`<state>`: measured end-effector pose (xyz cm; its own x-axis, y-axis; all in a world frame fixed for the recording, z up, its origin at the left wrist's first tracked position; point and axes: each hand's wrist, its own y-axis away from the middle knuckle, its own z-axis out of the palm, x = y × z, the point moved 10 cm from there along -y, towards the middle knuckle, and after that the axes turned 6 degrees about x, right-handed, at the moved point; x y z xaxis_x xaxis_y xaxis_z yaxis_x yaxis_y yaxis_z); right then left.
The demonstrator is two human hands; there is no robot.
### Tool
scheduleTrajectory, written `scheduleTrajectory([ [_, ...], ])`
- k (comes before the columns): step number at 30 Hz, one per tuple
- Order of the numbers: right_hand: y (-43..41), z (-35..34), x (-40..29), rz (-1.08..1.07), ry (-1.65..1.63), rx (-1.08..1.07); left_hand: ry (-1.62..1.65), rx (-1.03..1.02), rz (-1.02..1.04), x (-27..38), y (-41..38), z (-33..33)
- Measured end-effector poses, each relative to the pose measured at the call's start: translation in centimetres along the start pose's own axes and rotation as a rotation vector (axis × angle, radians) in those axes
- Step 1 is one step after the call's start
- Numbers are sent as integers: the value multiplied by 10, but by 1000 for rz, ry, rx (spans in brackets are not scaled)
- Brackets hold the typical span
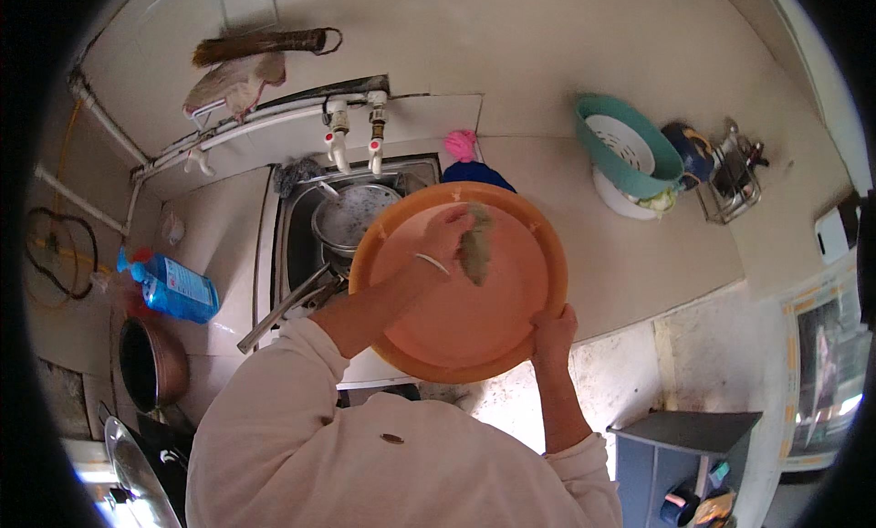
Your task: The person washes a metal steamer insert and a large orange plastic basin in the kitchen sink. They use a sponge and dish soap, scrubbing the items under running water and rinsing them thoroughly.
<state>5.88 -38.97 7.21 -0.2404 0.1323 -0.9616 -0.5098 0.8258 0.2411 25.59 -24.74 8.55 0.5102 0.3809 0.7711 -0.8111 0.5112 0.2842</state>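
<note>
A round orange plastic basin (506,316) is held out in front of me, partly over the right side of the sink and the countertop. My left hand (448,233) reaches inside it and holds a greenish-grey scrubbing cloth or pad (474,251) against the inner surface. Its fingertips are partly blurred. A pale bangle (432,262) circles the left wrist. On the basin's right edge, my right hand (556,333) grips the rim, with the fingers partly hidden by it.
In the metal sink (294,240), a pot of sudsy water (356,213) sits beside a long metal handle (284,309). Two taps (339,145) hang above. Left stands a blue detergent bottle (179,288); right, a teal colander (629,145) rests on a white bowl (619,198).
</note>
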Motion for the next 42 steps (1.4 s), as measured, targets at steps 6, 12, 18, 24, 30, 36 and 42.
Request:
scheduleTrajectory([
  [6, 9, 24, -57, -128, 48, -75, -808, -108, 919, 30, 35, 94],
  [12, 20, 18, -79, -192, 47, -141, -1318, -203, 1264, 53, 21, 120],
  [18, 32, 17, -95, -297, 28, -128, -1510, 376, 1346, 110, -10, 33],
  [24, 44, 5, -100, -407, 115, 25, -1473, 501, 360, 74, -17, -136],
  [30, 57, 2, -98, -346, -68, 90, -1154, 665, 67, -17, 49, -193],
  [36, 52, 1, -98, -367, -37, 43, -1886, 676, 388, 25, 90, -123],
  [42, 45, 8, -99, -376, -29, 24, -2203, -119, 275, -19, 68, -70],
])
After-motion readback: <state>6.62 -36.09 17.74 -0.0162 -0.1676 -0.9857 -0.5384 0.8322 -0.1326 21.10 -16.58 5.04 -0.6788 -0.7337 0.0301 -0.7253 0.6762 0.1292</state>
